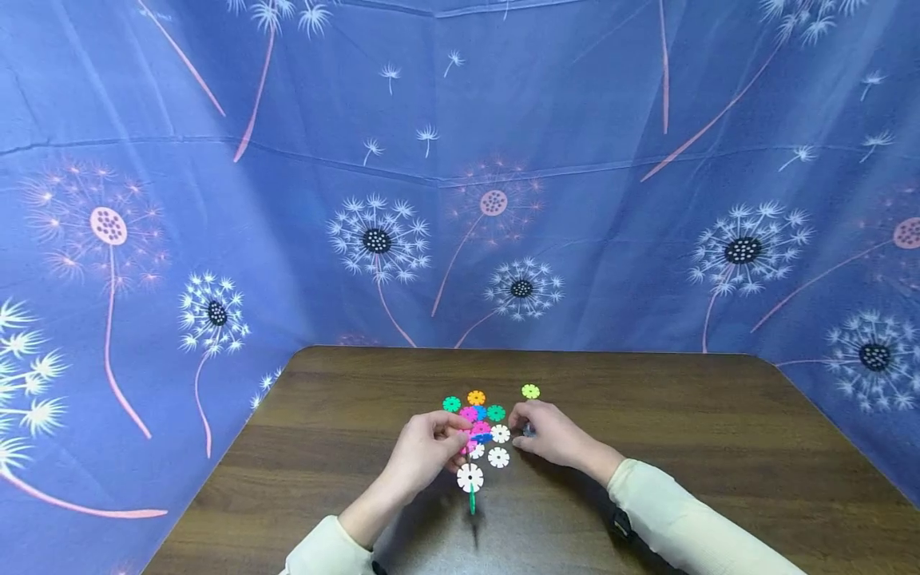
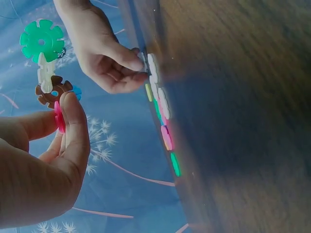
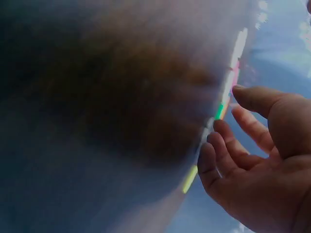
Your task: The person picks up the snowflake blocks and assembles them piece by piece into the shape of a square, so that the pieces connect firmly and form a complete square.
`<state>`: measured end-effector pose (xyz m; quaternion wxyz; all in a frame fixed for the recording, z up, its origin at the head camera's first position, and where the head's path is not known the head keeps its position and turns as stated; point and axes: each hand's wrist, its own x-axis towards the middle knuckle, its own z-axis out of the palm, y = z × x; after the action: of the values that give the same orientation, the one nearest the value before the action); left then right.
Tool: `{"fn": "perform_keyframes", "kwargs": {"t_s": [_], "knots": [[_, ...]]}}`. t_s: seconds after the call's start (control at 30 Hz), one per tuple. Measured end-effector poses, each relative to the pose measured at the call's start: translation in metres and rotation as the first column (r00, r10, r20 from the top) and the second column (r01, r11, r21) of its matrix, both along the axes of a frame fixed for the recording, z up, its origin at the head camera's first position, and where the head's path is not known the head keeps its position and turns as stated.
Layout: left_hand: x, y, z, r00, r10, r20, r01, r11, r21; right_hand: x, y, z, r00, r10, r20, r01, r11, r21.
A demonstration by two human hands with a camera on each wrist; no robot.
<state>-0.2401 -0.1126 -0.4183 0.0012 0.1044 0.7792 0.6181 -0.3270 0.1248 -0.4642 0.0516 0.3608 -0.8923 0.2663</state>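
Note:
My left hand (image 1: 424,451) pinches a pink notched plastic disc (image 2: 59,117) between thumb and fingers, above the tabletop. Joined to it is a short chain: a brown disc (image 2: 46,97), a bit of blue (image 2: 77,91), a white disc (image 1: 470,477) and a green disc (image 2: 41,41) at the end. Low over the table, my right hand (image 1: 553,435) has thumb and fingers bent and apart around a grey disc (image 1: 529,430). In the right wrist view a gap shows between the right thumb (image 3: 255,99) and the other fingers.
Loose notched discs lie flat on the brown wooden table (image 1: 345,399): green (image 1: 451,404), orange (image 1: 476,397), several white (image 1: 498,458), and more pink and blue ones. A yellow disc (image 1: 530,391) lies beyond my right hand. Blue dandelion-print cloth (image 1: 575,239) hangs behind.

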Motion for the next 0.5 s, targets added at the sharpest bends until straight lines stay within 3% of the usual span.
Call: {"fn": "perform_keyframes", "kwargs": {"t_s": [0.17,0.3,0.4,0.5], "knots": [[-0.002,0.000,-0.002,1.000,0.006,0.008,-0.006,1.000,-0.006,-0.002,-0.018,-0.003,0.998,-0.068,-0.018,0.069,0.995,0.073],[-0.002,0.001,-0.002,1.000,0.002,0.010,-0.002,1.000,-0.015,-0.001,-0.024,-0.003,0.996,-0.077,-0.041,0.081,0.993,0.085],[-0.002,0.001,-0.002,1.000,0.000,0.007,0.000,1.000,-0.021,-0.001,-0.023,-0.004,0.997,-0.070,-0.014,0.070,0.997,0.024],[-0.003,0.001,-0.002,1.000,0.002,0.006,-0.002,1.000,-0.014,-0.001,-0.019,-0.003,0.995,-0.063,0.074,0.069,0.995,-0.072]]}}
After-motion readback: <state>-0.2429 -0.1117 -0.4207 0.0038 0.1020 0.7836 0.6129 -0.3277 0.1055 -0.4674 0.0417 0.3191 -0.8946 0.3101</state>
